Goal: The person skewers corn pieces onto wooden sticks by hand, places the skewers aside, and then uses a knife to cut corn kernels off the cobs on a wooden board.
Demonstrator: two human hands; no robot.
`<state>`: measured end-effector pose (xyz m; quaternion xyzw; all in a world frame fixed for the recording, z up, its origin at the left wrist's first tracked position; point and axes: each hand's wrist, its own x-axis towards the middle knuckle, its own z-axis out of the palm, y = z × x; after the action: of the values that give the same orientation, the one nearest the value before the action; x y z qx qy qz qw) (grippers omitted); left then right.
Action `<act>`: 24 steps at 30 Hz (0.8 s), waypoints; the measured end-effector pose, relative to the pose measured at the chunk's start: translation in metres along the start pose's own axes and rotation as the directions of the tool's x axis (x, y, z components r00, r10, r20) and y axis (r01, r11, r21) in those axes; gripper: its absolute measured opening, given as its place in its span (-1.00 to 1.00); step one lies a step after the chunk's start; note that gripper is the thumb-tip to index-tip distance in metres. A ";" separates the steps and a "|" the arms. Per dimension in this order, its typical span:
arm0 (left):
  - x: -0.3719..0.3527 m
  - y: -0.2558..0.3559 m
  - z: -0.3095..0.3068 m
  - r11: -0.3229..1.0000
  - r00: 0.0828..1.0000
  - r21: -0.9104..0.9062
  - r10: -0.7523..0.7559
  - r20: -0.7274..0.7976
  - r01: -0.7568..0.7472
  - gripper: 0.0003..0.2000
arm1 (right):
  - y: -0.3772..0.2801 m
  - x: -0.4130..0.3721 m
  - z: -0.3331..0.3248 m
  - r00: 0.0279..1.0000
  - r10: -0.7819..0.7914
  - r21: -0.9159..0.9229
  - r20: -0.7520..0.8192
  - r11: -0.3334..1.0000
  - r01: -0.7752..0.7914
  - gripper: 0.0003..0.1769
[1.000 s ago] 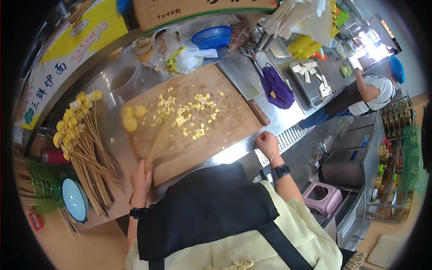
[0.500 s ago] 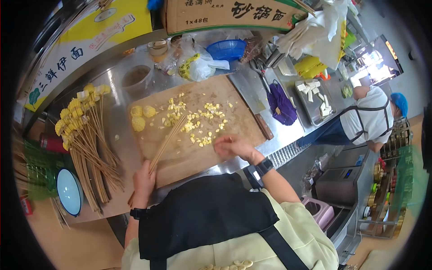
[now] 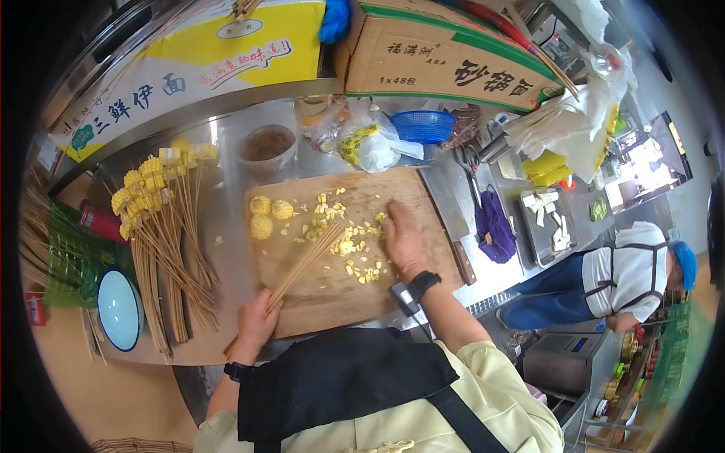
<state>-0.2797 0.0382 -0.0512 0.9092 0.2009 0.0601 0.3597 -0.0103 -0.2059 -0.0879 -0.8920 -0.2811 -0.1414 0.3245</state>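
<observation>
My left hand (image 3: 258, 325) is closed around a bundle of thin wooden skewers (image 3: 304, 260), whose far ends reach over the cutting board (image 3: 310, 311). On the board's right part lies my right hand (image 3: 404, 235), palm down beside loose corn kernels (image 3: 364, 269), its fingers partly spread and pointing away from me; I see nothing held in it. Three round corn pieces (image 3: 261, 226) sit at the board's upper left. Skewered corn pieces (image 3: 151, 177) lie in a pile left of the board, their sticks toward me.
A cleaver (image 3: 445, 204) lies along the board's right edge, with scissors (image 3: 470, 170) and a purple cloth (image 3: 495, 229) beyond. Behind stand a tub (image 3: 268, 145) and a blue basket (image 3: 424, 126). A metal tray (image 3: 547, 226) is right; a blue-capped person (image 3: 619, 275) stands farther off.
My right hand has moved forward onto the board beside the kernels. My left hand still holds the skewers. The view has shifted, and the other person shows more fully.
</observation>
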 end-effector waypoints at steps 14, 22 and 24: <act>0.002 0.002 -0.007 0.992 0.991 -0.051 -0.108 0.082 0.113 -0.80 | 0.013 0.075 0.028 0.961 -0.233 0.057 0.149 0.972 0.227 -0.51; 0.001 0.011 -0.013 0.976 0.979 -0.124 -0.167 0.116 0.181 -0.80 | -0.053 0.106 0.075 0.747 -0.545 0.323 0.381 0.835 0.445 -0.48; -0.008 0.017 -0.019 0.953 0.966 -0.182 -0.218 0.141 0.242 -0.81 | -0.064 0.112 0.083 0.643 -0.641 0.388 0.419 0.767 0.511 -0.47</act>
<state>-0.2868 0.0357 -0.0257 0.8414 0.2767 -0.0169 0.4639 0.0472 -0.0651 -0.0694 -0.7123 -0.6445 0.0475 0.2739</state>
